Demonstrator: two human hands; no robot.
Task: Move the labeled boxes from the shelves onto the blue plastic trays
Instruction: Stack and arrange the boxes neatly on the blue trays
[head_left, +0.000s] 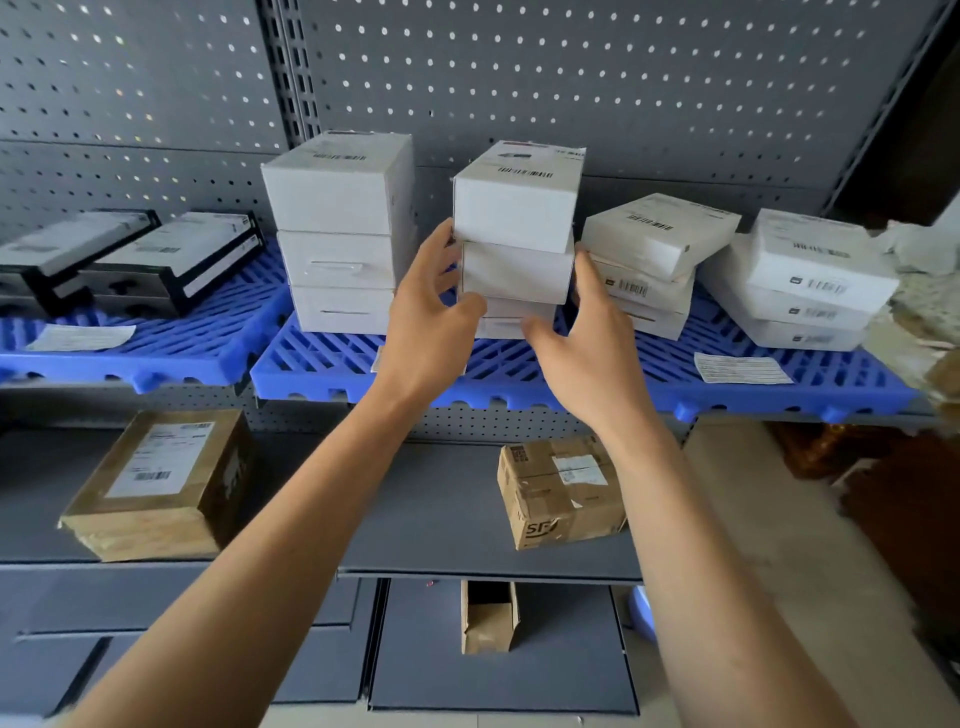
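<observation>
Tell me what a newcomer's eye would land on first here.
Two hands, left hand and right hand, flank a stack of white boxes in the middle of the blue tray. More white stacks stand on both sides of it on the same tray. Below, two brown cardboard parcels sit on the grey shelf, not yet moved.

**Bare arms, nothing worn**

From my feed I see two forearms coming in from six o'clock, both uncovered from the frame edge to the wrist. No sleeve edge shows. My left hand (434, 317) and right hand (582, 338) are ungloved. I make out no watch, ring or band. Nails look short and plain.
</observation>
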